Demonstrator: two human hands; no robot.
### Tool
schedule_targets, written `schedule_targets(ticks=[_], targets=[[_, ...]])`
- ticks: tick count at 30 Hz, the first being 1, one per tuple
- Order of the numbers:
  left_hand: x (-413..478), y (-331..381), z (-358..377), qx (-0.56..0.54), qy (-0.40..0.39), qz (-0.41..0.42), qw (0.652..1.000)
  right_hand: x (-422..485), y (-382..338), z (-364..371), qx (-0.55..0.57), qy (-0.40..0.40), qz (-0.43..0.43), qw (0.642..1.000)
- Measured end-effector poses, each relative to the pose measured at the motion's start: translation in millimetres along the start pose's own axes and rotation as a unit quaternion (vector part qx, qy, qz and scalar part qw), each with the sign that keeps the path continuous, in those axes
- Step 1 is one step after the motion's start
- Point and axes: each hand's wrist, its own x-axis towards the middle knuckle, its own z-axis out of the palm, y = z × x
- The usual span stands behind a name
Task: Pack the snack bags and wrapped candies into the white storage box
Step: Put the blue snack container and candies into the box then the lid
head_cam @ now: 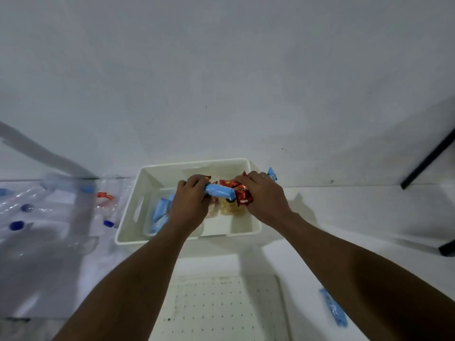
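Clear bottles (pixel 29 210) are lying at the left; a blue packet (pixel 333 307) lower right. Over the white box (pixel 133 193), left hand (pixel 190 203) and right hand (pixel 262 195) are gripping snack packets (pixel 221 191); blue packets (pixel 160 212) are sitting inside.

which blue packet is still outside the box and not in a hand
The blue packet lying alone on the surface at lower right, beside the right forearm. The others are in the white box or gripped over it by the left hand and right hand.
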Motion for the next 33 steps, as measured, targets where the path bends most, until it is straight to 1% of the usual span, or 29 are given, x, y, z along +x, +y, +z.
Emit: schedule_targets(ticks=[3,6,9,12,16,21,25,27,30,33], targets=[[-13.2,-33.6,0.0,-0.025,-0.041,-0.054,0.997,7.9,-23.0,38.2,0.032,-0.05,-0.001,0.998],[-17.9,-57.4,10.1,-0.066,-0.114,-0.095,0.987,12.8,-32.7,67.9,0.101,-0.111,0.035,0.988],[-14.9,-65.8,20.4,-0.086,-0.174,-0.133,0.972,17.9,-33.0,83.7,0.122,-0.187,0.063,0.973],[-8.9,-63.3,29.2,-0.109,-0.214,-0.159,0.958,19.2,-28.9,87.2,0.139,-0.215,0.092,0.962],[-3.5,-51.5,34.1,-0.126,-0.232,-0.173,0.949,19.3,-24.9,82.2,0.137,-0.232,0.131,0.954],[-8.6,-37.4,30.7,-0.126,-0.236,-0.169,0.949,16.2,-25.2,67.5,0.139,-0.217,0.168,0.951],[-15.2,-9.4,21.0,-0.124,-0.225,-0.147,0.955,3.0,-20.2,44.7,0.153,-0.187,0.174,0.955],[-20.1,10.6,18.6,-0.116,-0.201,-0.124,0.965,-9.3,-14.7,28.8,0.154,-0.164,0.177,0.958],[-28.6,45.1,25.3,-0.098,-0.139,-0.075,0.983,-34.6,-0.7,6.6,0.15,-0.117,0.188,0.963],[-42.4,90.9,39.3,-0.087,-0.09,-0.021,0.992,-72.4,25.3,-10.2,0.148,-0.072,0.21,0.964]])
